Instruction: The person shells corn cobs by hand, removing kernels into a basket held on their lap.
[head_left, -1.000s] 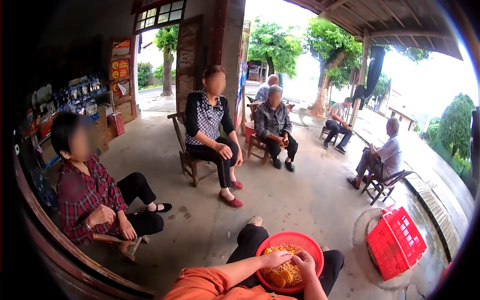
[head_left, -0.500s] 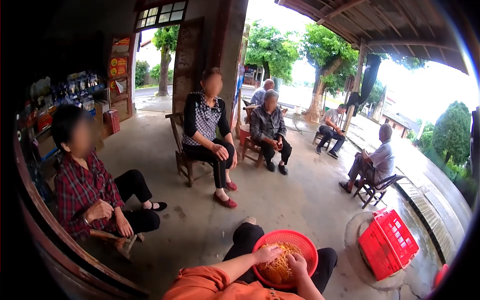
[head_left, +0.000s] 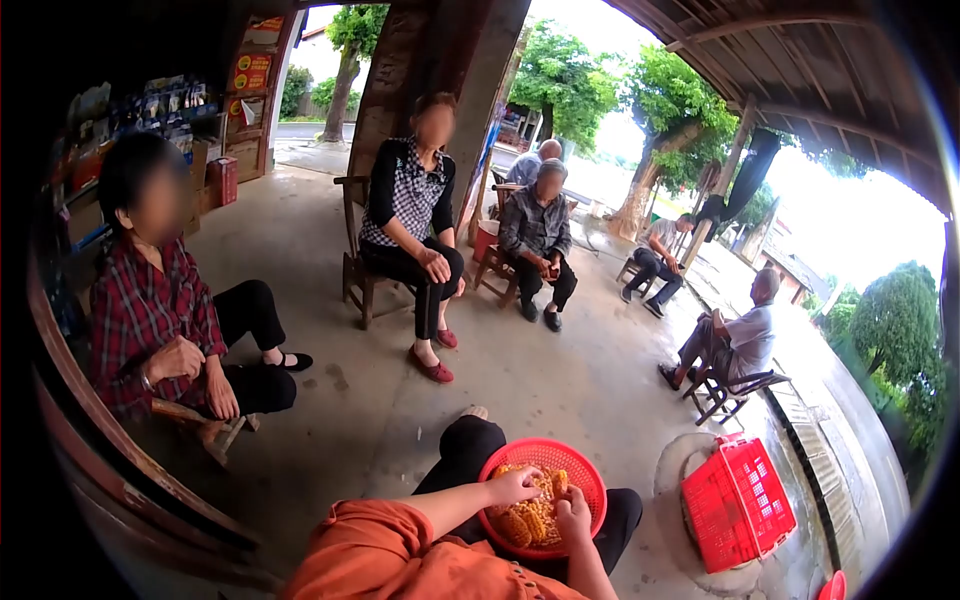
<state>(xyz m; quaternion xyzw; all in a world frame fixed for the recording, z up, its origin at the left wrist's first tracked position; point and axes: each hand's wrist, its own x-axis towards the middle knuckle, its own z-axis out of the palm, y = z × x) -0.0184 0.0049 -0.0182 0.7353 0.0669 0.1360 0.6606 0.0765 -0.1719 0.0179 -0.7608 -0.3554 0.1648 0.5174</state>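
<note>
A red plastic basket (head_left: 590, 478) rests on my lap, with loose yellow corn kernels and corn cobs (head_left: 528, 522) in it. Over its left side, my left hand (head_left: 515, 485) has its fingers curled together; whatever they hold is too small to make out. My right hand (head_left: 573, 515) is closed at the basket's right side. A short corn cob (head_left: 559, 483) sticks up from its thumb and fingers, close to the left fingertips.
A red crate (head_left: 740, 505) stands on a round concrete slab at my right. Several people sit around on low chairs, the nearest a person in a plaid shirt (head_left: 160, 320) at left. Packaged goods (head_left: 170, 110) fill shelves behind. A road runs along the right.
My left hand has gone from flat over the kernels to curled fingers. A corn cob now shows at my right hand. The whole view has shifted and tilted slightly.
</note>
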